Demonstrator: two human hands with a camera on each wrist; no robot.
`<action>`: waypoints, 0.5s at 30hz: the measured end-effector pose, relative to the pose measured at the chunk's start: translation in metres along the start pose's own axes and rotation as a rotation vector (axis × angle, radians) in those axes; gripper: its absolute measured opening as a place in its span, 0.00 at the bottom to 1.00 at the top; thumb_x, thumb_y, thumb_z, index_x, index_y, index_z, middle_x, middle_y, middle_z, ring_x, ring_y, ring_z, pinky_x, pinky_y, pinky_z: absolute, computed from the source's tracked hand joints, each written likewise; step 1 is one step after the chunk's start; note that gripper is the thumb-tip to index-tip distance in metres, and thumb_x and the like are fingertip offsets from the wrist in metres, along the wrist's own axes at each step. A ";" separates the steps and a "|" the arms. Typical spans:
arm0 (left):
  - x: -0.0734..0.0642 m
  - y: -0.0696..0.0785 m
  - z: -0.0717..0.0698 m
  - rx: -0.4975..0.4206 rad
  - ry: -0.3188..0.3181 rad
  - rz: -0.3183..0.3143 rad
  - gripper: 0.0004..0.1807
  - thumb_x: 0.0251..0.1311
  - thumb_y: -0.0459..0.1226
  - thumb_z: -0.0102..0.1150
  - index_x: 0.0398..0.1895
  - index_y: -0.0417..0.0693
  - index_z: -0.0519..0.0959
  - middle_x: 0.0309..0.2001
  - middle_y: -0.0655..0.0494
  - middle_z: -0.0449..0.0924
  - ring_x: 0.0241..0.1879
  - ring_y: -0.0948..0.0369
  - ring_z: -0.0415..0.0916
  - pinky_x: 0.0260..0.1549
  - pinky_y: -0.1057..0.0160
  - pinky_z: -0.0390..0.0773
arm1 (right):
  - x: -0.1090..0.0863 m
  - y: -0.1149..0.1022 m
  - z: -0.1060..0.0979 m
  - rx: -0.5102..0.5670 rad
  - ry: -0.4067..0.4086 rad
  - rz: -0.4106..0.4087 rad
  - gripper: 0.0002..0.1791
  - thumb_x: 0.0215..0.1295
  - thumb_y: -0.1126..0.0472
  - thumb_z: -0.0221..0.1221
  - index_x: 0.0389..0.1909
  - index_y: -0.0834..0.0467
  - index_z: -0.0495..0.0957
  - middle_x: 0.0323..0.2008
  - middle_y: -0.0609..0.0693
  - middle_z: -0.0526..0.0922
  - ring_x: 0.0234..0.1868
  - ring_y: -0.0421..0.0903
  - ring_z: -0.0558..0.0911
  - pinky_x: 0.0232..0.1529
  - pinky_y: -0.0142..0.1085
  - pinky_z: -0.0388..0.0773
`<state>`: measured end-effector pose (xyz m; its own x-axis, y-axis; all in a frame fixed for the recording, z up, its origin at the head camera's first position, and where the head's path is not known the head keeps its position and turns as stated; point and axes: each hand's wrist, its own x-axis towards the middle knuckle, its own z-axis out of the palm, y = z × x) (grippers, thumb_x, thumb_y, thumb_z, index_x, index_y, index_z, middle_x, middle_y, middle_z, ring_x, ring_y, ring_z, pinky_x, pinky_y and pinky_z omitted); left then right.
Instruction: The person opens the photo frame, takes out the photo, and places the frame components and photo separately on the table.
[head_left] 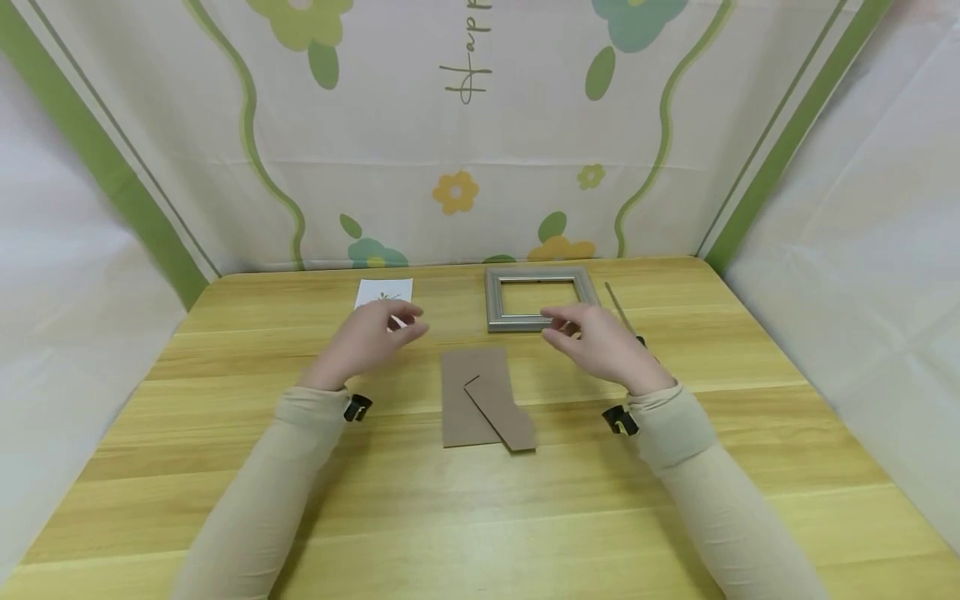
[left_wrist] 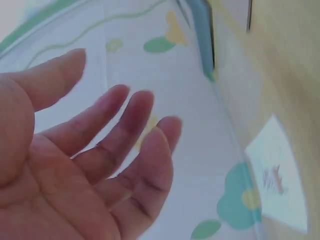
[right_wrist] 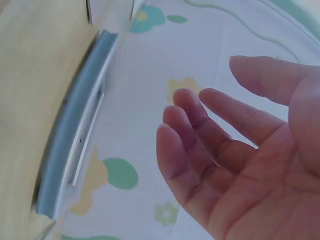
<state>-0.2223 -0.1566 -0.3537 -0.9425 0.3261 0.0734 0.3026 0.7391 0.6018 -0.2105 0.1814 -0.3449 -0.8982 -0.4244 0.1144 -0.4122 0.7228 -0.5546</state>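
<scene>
My left hand [head_left: 372, 337] hovers over the table near a white card [head_left: 386, 288] with a small plant print; its fingers are loosely bent and hold nothing. Level with it, my right hand [head_left: 596, 340] is raised in front of a silver-grey picture frame [head_left: 493, 300], likewise holding nothing. Between and below the hands lies a brown backing board [head_left: 468, 417] with an angled stand leg [head_left: 513, 429] on it. In the left wrist view the card [left_wrist: 277, 175] appears beyond the fingers. The right wrist view shows the frame [right_wrist: 75, 125] apart from the fingers.
A thin screwdriver-like tool [head_left: 618, 306] with a dark handle lies right of the frame, its near end partly behind the right hand. The wooden table [head_left: 450, 525] meets a flower-printed cloth [head_left: 420, 125] at the back. Pale sheets [head_left: 862, 250] hang at both sides.
</scene>
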 end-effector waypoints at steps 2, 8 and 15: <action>-0.001 -0.002 -0.007 0.010 0.038 0.019 0.26 0.69 0.47 0.59 0.62 0.40 0.76 0.58 0.46 0.78 0.56 0.46 0.74 0.52 0.48 0.75 | 0.000 0.001 -0.004 -0.007 0.027 -0.001 0.22 0.73 0.56 0.57 0.64 0.61 0.76 0.44 0.52 0.83 0.45 0.49 0.81 0.44 0.44 0.79; -0.004 -0.009 -0.021 0.023 0.055 0.019 0.34 0.70 0.49 0.57 0.71 0.39 0.66 0.71 0.42 0.64 0.72 0.43 0.55 0.68 0.43 0.57 | 0.001 0.009 -0.010 -0.004 0.065 0.003 0.23 0.73 0.57 0.57 0.64 0.62 0.75 0.48 0.55 0.82 0.46 0.51 0.81 0.47 0.46 0.79; -0.006 -0.013 -0.022 0.071 0.009 0.015 0.39 0.69 0.51 0.57 0.75 0.39 0.60 0.73 0.39 0.58 0.73 0.42 0.51 0.68 0.42 0.54 | 0.000 0.014 -0.014 0.006 0.072 0.022 0.24 0.73 0.57 0.57 0.65 0.64 0.73 0.55 0.58 0.79 0.53 0.53 0.78 0.53 0.48 0.78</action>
<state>-0.2237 -0.1816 -0.3443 -0.9389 0.3323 0.0897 0.3258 0.7742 0.5426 -0.2181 0.1993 -0.3407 -0.9158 -0.3680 0.1606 -0.3913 0.7283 -0.5625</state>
